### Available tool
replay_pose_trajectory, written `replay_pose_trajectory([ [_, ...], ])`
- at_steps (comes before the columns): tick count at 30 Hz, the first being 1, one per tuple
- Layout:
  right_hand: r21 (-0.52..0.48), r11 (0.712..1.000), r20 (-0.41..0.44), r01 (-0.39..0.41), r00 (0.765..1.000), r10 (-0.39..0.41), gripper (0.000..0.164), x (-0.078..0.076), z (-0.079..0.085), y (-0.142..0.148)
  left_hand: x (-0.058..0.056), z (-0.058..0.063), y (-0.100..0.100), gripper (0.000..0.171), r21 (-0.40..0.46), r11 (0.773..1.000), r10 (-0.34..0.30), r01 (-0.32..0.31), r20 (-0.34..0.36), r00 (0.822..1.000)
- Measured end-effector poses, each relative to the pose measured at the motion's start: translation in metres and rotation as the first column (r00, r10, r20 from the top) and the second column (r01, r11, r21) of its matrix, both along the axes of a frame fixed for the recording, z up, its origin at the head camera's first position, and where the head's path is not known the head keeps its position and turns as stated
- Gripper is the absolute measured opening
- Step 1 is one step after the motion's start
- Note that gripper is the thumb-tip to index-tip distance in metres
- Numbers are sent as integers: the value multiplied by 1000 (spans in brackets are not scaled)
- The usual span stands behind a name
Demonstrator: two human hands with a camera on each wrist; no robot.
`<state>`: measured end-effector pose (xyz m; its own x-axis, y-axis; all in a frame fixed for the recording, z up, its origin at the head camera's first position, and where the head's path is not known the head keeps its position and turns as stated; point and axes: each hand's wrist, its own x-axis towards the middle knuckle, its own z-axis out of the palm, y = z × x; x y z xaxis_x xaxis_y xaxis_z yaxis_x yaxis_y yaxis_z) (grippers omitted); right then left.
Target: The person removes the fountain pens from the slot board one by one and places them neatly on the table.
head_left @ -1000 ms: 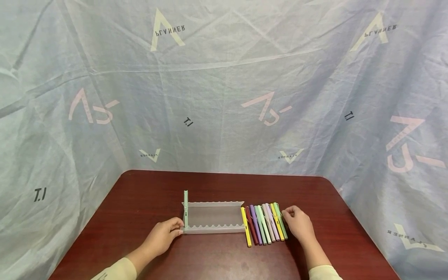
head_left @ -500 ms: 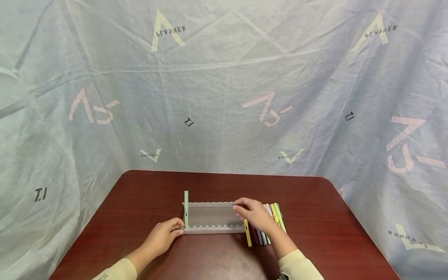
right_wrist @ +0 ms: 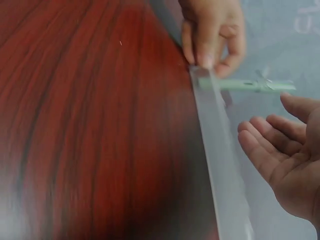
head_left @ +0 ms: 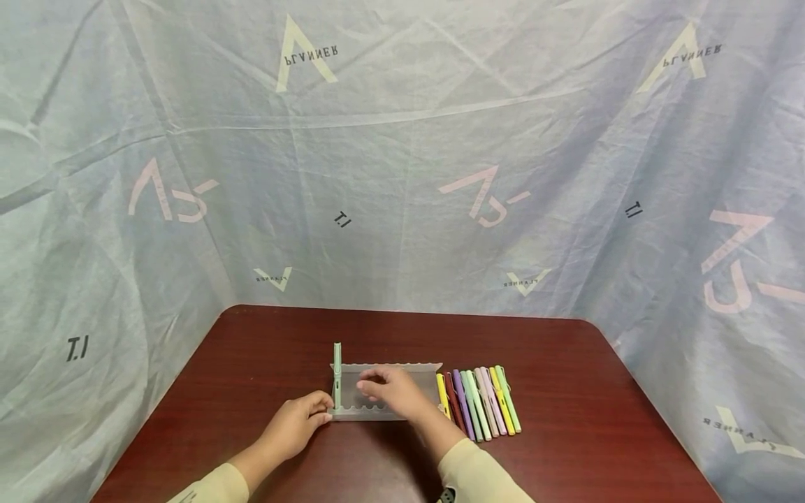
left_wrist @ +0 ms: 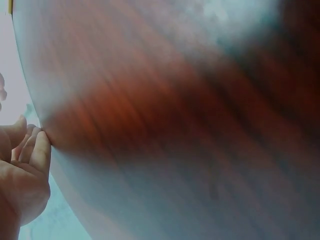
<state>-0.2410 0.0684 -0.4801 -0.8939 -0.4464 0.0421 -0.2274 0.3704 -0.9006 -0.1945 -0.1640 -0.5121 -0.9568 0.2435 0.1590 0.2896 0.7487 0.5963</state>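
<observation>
A translucent pen tray with scalloped walls (head_left: 361, 415) lies on the table. Across its leftmost notches sits a light green pen (head_left: 337, 377), jutting past the rear wall. My left hand (head_left: 298, 423) pinches the tray's left front corner between thumb and fingers, seen in the right wrist view as a hand (right_wrist: 212, 37) at the tray's end (right_wrist: 215, 135). Over the middle of the tray hovers my right hand (head_left: 396, 391), holding nothing, its fingers loosely bent; in the right wrist view that hand (right_wrist: 287, 150) is apart from the green pen (right_wrist: 245, 85).
To the right of the tray lies a row of several capped pens (head_left: 479, 405) in yellow, dark red, purple, green and pink, side by side. The dark red wooden table (head_left: 566, 391) is bounded by a grey printed cloth (head_left: 402, 209) behind and at both sides.
My right hand has moved left, from beside the right end of the pen row, across the pens, to above the tray. The left hand, tray and pens stay in place.
</observation>
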Motion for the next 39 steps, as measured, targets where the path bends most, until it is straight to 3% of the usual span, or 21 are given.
replay_pose_trajectory([
  [9, -47, 997, 26, 66, 998, -65, 30, -3, -6, -40, 2, 3, -1, 12, 9, 1000, -25, 25, 16, 1000],
  [17, -82, 988, 29, 134, 991, -132, 19, -4, -12, -52, 2, 2, 0, 12, 2, 999, -38, 38, 11, 999],
  [20, -86, 986, -3, 143, 990, -144, 14, -4, -13, -55, 1, 1, 0, 12, -2, 999, -33, 33, 25, 999],
  [27, 8, 983, -115, 186, 976, -184, 11, -2, -17, -59, 1, 0, -2, 13, 7, 999, -41, 41, 37, 998],
  [32, 21, 986, -145, 164, 976, -159, 8, 1, -15, -57, 1, 0, -4, 12, 17, 998, -69, 68, 56, 996],
  [35, -37, 990, -137, 135, 981, -139, 10, 2, -13, -56, 2, 0, -4, 12, 35, 996, -80, 78, 64, 995],
  [39, -212, 973, -76, 89, 991, -107, 17, 3, -9, -53, 1, 1, -5, 14, 42, 996, -85, 82, 79, 993],
])
